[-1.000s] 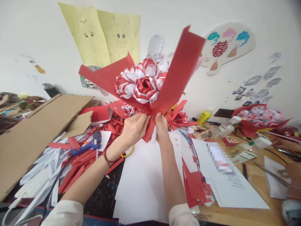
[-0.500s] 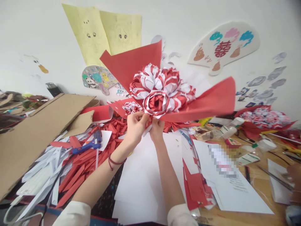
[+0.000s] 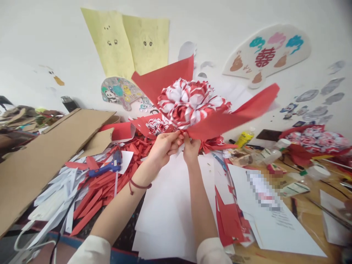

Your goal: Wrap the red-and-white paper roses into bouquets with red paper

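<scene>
Raised in front of me is a paper flower bouquet [image 3: 189, 101] of red and white folded blossoms, with wide red wrapping paper [image 3: 233, 123] flaring out on both sides. My left hand [image 3: 166, 146] pinches the base of the wrapping just under the blossoms, fingers curled. Close beside it, my right hand [image 3: 191, 146] grips the same gathered base, thumb pointing up. The two hands nearly touch. A bit of white paper shows between them below the wrapping; the stem end is mostly hidden by my fingers.
White sheets [image 3: 173, 205] lie beneath my arms. To the left are red paper strips [image 3: 96, 196], a blue glue gun [image 3: 106, 167] and a large cardboard sheet [image 3: 55, 154]. Another bouquet [image 3: 316, 139], a yellow bottle [image 3: 245, 137] and a printed sheet [image 3: 286, 223] are on the right.
The bouquet has tilted, its right wrapping wing rising and its left edge dropping a little. Both hands still hold its base, slightly farther right in view. The camera view has shifted a little.
</scene>
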### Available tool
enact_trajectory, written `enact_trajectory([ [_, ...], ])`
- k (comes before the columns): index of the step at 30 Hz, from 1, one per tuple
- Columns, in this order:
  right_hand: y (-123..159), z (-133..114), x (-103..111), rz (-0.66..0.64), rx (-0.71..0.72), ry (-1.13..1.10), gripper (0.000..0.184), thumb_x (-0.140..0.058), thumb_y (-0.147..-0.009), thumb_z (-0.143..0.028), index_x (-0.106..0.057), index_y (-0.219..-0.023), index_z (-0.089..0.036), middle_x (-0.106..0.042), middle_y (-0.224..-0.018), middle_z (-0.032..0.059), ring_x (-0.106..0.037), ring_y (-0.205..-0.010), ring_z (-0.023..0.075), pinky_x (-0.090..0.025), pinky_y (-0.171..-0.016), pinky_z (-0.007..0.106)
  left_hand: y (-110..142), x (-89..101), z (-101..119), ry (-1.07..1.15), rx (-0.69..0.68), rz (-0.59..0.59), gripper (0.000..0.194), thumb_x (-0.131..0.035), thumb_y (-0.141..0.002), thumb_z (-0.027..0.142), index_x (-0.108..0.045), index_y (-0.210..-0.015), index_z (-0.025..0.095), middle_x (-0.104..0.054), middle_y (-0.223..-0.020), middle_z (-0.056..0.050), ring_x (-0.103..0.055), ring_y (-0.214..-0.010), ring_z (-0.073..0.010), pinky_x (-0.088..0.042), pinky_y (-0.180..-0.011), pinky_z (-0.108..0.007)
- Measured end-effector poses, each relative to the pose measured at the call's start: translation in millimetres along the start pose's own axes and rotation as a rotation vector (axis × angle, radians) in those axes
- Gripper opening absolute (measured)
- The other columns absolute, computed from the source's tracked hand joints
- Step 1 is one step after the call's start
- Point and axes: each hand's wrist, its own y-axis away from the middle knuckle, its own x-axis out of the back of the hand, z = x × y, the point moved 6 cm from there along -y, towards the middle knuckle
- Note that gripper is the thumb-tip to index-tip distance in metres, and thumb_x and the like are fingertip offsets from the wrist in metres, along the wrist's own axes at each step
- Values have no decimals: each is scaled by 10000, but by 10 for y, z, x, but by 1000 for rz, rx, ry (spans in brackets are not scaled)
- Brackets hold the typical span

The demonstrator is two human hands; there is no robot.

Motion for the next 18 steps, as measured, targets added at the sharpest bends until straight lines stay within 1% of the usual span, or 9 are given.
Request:
enact_trajectory([
  [2, -22, -47, 31, 0, 14, -90, 287, -668, -836, -450, -655, -943, -183, -670, -919, 40, -637, -898, 187, -516, -836, 313, 84, 55, 116, -322, -135, 10, 346, -539, -884, 419, -585, -673, 148, -559, -554, 3, -364, -377, -47, -239, -390, -209],
  [4, -35, -99, 50, -25, 1, -196, 255, -685, -826, -414, -656, -955, -196, -679, -929, 28, -646, -909, 186, -509, -853, 309, 209, 139, 308, -733, -393, 163, 338, -514, -917, 407, -621, -713, 159, -612, -579, -6, -505, -467, -88, -337, -481, -224],
  [6, -37, -145, 63, -52, -29, -260, 239, -699, -820, -378, -658, -971, -197, -684, -956, 27, -650, -931, 185, -505, -877, 308, 361, 137, 470, -1106, -684, 318, 237, -521, -932, 339, -647, -813, 177, -664, -678, -12, -579, -593, -117, -369, -564, -243],
  [7, -35, -162, 67, -63, -47, -270, 240, -708, -814, -369, -661, -967, -190, -688, -957, 31, -652, -936, 188, -505, -883, 309, 417, 95, 503, -1266, -810, 341, 186, -515, -940, 298, -653, -880, 189, -688, -754, -20, -596, -654, -130, -368, -585, -255],
  [9, -25, -180, 62, -85, -86, -264, 254, -718, -802, -372, -664, -953, -175, -694, -947, 43, -658, -929, 198, -512, -883, 320, 474, -14, 487, -1511, -1014, 306, 173, -482, -952, 221, -655, -958, 206, -706, -889, -39, -601, -751, -152, -362, -609, -280],
  [11, -9, -182, 37, -101, -123, -247, 274, -723, -792, -392, -664, -931, -164, -700, -939, 55, -665, -911, 207, -524, -866, 333, 474, -88, 427, -1636, -1142, 266, 214, -449, -959, 171, -660, -953, 205, -705, -928, -49, -589, -779, -161, -367, -629, -298],
  [13, 6, -188, 4, -97, -139, -242, 289, -730, -780, -407, -665, -921, -163, -703, -949, 60, -668, -914, 210, -529, -867, 340, 446, -102, 382, -1652, -1204, 286, 228, -445, -958, 155, -669, -944, 195, -701, -894, -53, -571, -760, -164, -373, -640, -312],
  [16, 23, -208, -42, -81, -143, -242, 287, -733, -778, -398, -670, -939, -168, -705, -966, 60, -664, -961, 213, -519, -908, 345, 398, -54, 364, -1570, -1225, 353, 218, -481, -945, 164, -696, -945, 202, -703, -830, -47, -548, -732, -172, -371, -629, -325],
  [18, 31, -209, -60, -93, -172, -242, 284, -730, -782, -397, -670, -941, -169, -707, -956, 60, -665, -963, 219, -528, -896, 348, 368, 10, 399, -1423, -1201, 350, 187, -538, -927, 204, -724, -914, 225, -716, -814, -35, -540, -731, -173, -392, -638, -317],
])
